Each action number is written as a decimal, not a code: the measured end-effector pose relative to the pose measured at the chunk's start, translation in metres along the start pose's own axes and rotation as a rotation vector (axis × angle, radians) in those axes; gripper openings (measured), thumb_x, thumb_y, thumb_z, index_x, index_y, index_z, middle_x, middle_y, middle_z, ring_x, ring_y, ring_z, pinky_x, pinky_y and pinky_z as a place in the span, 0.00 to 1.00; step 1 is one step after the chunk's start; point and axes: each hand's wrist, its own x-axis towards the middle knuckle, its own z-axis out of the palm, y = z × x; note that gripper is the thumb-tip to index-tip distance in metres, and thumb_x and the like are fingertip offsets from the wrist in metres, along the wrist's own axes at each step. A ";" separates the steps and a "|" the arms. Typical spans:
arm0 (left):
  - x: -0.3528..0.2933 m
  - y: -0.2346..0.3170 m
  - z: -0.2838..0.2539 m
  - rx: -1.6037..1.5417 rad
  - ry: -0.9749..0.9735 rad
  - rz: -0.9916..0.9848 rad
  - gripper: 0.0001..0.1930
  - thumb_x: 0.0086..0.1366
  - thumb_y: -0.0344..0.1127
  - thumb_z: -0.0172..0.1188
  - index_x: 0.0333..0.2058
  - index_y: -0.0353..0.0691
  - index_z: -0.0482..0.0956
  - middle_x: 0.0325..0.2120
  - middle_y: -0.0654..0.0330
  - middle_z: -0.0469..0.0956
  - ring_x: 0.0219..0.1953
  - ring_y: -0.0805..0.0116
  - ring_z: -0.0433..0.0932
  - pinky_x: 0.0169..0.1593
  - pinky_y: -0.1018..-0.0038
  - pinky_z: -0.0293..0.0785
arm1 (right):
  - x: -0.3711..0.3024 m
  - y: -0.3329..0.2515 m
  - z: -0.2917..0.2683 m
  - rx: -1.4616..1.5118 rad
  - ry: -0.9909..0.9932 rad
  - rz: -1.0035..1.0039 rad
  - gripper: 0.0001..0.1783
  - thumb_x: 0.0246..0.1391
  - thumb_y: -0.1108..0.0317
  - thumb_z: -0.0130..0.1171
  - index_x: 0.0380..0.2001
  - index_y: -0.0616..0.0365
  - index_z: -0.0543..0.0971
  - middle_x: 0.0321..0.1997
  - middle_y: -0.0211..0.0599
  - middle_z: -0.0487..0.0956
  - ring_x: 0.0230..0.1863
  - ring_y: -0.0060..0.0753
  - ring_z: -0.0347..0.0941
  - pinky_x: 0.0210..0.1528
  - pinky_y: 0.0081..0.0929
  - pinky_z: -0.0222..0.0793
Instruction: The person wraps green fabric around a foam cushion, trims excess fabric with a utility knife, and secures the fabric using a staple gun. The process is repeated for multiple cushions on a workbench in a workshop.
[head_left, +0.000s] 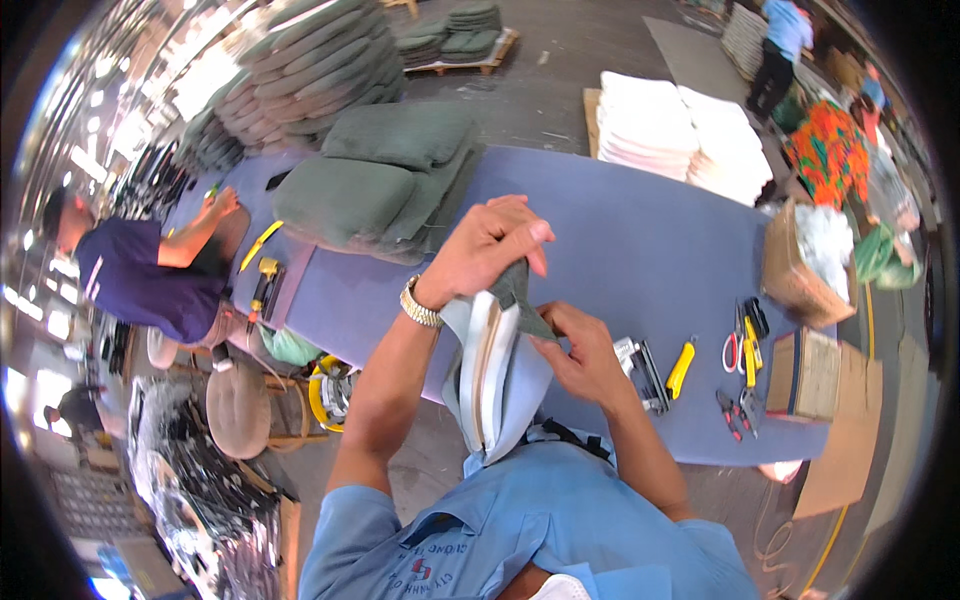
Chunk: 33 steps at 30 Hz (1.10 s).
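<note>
A padded seat cushion [520,385] stands on edge against my body, showing pale blue-grey sides and white padding around a thin brown layer. Dark green fabric [517,295] covers its far end. My left hand [490,245], with a metal-band watch at the wrist, is bent over that end and closed on it; its fingertips are partly hidden. On the right side, my right hand [585,350] pinches the edge of the green fabric between thumb and fingers. Just right of that hand lies a staple gun [645,375], beside a yellow utility knife [681,370].
Green cushions [345,205] are stacked on the blue-covered table [600,220]. Scissors [735,345], pliers [730,415] and a small box [805,375] lie at the right, near an open carton [800,265]. A co-worker [160,265] works at the left end.
</note>
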 end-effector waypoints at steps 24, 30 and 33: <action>0.043 -0.211 0.175 -0.872 -0.042 -0.690 0.39 0.79 0.60 0.38 0.73 0.31 0.54 0.72 0.46 0.59 0.74 0.56 0.57 0.75 0.66 0.50 | 0.068 0.205 -0.077 -0.366 0.894 0.851 0.21 0.68 0.53 0.51 0.36 0.62 0.79 0.32 0.59 0.80 0.39 0.69 0.77 0.41 0.52 0.70; 0.129 -0.181 0.145 -0.258 0.043 -0.238 0.27 0.74 0.38 0.49 0.67 0.30 0.64 0.69 0.41 0.63 0.70 0.48 0.65 0.70 0.61 0.63 | 0.077 0.201 -0.070 -0.412 0.820 0.913 0.18 0.68 0.57 0.53 0.36 0.62 0.79 0.31 0.60 0.80 0.37 0.66 0.78 0.39 0.50 0.71; 0.150 -0.199 0.144 -0.033 -0.009 -0.101 0.26 0.65 0.24 0.53 0.63 0.34 0.71 0.66 0.41 0.68 0.66 0.43 0.70 0.65 0.59 0.71 | 0.096 0.198 -0.075 -0.235 0.750 0.850 0.18 0.68 0.56 0.54 0.38 0.62 0.79 0.30 0.60 0.79 0.35 0.61 0.78 0.39 0.48 0.71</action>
